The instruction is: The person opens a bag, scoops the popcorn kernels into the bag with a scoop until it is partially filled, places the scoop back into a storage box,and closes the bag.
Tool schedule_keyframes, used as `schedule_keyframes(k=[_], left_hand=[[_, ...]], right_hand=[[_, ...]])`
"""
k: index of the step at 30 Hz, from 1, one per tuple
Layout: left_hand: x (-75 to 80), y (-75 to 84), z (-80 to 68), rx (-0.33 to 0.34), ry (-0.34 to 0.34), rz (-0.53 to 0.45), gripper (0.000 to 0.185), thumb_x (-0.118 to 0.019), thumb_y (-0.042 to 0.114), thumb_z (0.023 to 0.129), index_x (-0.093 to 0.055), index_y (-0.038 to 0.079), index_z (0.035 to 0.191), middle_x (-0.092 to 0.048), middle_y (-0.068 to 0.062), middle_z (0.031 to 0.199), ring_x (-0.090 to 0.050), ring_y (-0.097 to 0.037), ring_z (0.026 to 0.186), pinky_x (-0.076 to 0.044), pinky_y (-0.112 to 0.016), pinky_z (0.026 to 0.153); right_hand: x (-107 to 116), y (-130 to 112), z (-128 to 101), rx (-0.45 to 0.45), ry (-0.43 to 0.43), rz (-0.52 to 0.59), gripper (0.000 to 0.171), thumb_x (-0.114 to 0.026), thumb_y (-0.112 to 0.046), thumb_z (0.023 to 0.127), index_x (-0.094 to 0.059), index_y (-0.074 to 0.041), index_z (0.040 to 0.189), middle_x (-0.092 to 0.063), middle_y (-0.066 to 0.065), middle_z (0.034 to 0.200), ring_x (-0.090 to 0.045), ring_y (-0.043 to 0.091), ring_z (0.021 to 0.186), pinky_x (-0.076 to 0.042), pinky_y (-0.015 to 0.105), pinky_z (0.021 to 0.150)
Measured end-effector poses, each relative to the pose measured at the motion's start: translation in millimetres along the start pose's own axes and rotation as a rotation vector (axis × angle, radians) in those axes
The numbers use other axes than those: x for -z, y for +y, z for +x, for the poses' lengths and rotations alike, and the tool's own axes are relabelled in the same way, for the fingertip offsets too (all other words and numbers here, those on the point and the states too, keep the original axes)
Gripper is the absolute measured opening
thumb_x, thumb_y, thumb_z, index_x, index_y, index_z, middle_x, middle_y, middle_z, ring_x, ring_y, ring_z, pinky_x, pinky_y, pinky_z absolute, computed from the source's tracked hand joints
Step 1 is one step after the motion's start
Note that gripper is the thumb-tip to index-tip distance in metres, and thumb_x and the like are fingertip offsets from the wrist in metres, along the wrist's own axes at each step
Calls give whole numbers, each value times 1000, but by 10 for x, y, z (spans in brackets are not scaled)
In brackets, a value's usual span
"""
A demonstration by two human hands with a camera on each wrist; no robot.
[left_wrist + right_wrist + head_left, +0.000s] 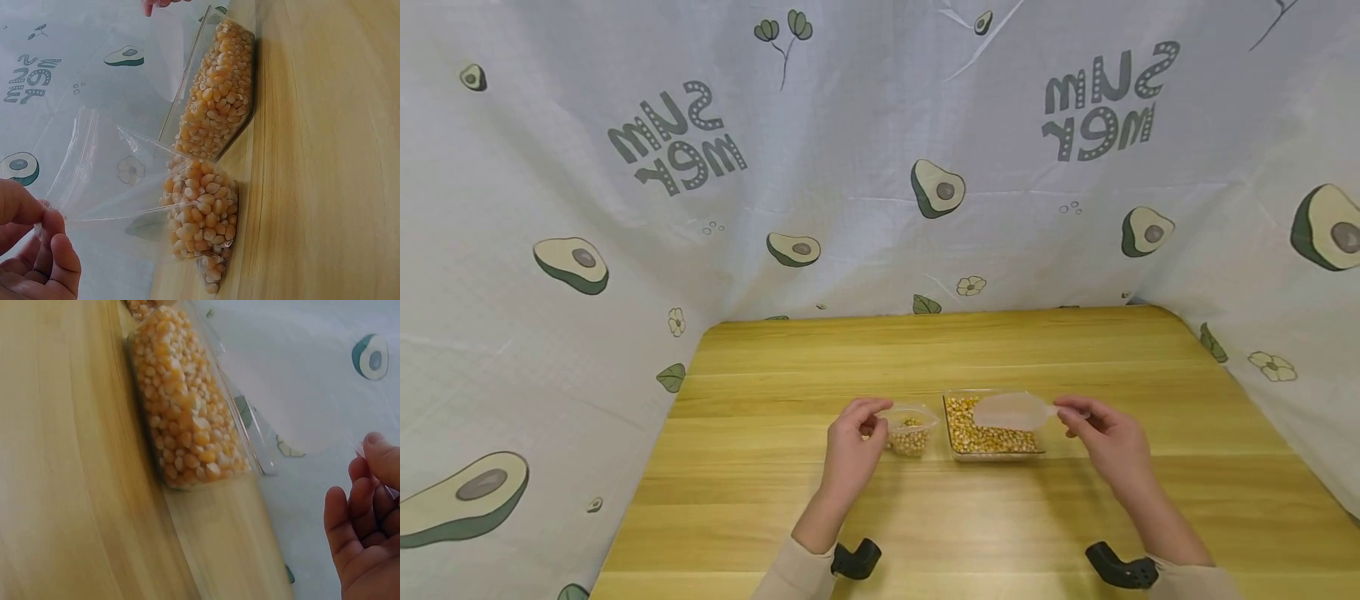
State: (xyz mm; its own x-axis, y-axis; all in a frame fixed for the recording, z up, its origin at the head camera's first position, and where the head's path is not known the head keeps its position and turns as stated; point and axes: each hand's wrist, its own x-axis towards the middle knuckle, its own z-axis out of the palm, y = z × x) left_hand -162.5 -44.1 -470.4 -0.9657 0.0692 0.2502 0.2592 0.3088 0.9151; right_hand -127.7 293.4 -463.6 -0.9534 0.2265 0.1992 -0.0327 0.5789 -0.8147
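A clear rectangular tray (953, 442) full of yellow corn kernels (988, 435) sits mid-table; the kernels (181, 419) also fill the right wrist view. My right hand (1101, 437) pinches the handle of a translucent plastic scoop (1011, 411), held just above the tray; the scoop bowl (294, 406) looks empty. My left hand (853, 442) pinches the rim of a small clear plastic bag (910, 427) left of the tray. The bag (125, 175) stands open, with kernels (203, 219) in its bottom.
The wooden table (760, 467) is walled by an avocado-print cloth (880, 167) at the back and both sides. Black wrist mounts (853, 560) show at the near edge.
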Motion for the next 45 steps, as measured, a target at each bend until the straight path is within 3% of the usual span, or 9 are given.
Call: schedule_keyframes(k=[6, 11, 25, 34, 45], left_hand=[[-1, -4, 2, 7, 1, 3, 28, -60, -4, 91, -75, 7, 112, -70, -7, 109, -57, -7, 78, -51, -18, 69], [-4, 3, 5, 7, 7, 7, 28, -60, -4, 91, -75, 7, 112, -70, -7, 108, -56, -6, 77, -50, -18, 68], [-11, -4, 1, 15, 6, -8, 28, -60, -5, 91, -74, 4, 113, -69, -8, 108, -57, -7, 78, -50, -17, 69], [-20, -14, -7, 21, 3, -14, 28, -60, -5, 91, -74, 2, 114, -69, -9, 110, -57, -8, 80, -50, -17, 70], [-11, -27, -13, 29, 2, -16, 28, -60, -5, 92, -74, 5, 114, -68, -8, 112, -56, -9, 80, -50, -17, 70]], right_hand=[[80, 3, 21, 20, -11, -60, 29, -62, -27, 100, -71, -4, 115, -61, -30, 81, -57, 1, 70, -44, 24, 52], [130, 0, 22, 40, -38, -117, 27, -61, -26, 100, -71, -6, 114, -65, -22, 82, -58, -2, 70, -47, 23, 54], [232, -33, 26, 59, -72, -185, 27, -60, -28, 100, -71, -8, 115, -63, -21, 83, -60, 2, 71, -49, 24, 57], [196, -15, 37, 176, -82, -216, 15, -66, -14, 96, -73, -9, 108, -66, 2, 80, -55, 2, 63, -44, 23, 52], [91, -66, 72, 291, -103, -262, 12, -68, -9, 93, -74, -8, 103, -64, 3, 78, -47, 1, 60, -41, 22, 50]])
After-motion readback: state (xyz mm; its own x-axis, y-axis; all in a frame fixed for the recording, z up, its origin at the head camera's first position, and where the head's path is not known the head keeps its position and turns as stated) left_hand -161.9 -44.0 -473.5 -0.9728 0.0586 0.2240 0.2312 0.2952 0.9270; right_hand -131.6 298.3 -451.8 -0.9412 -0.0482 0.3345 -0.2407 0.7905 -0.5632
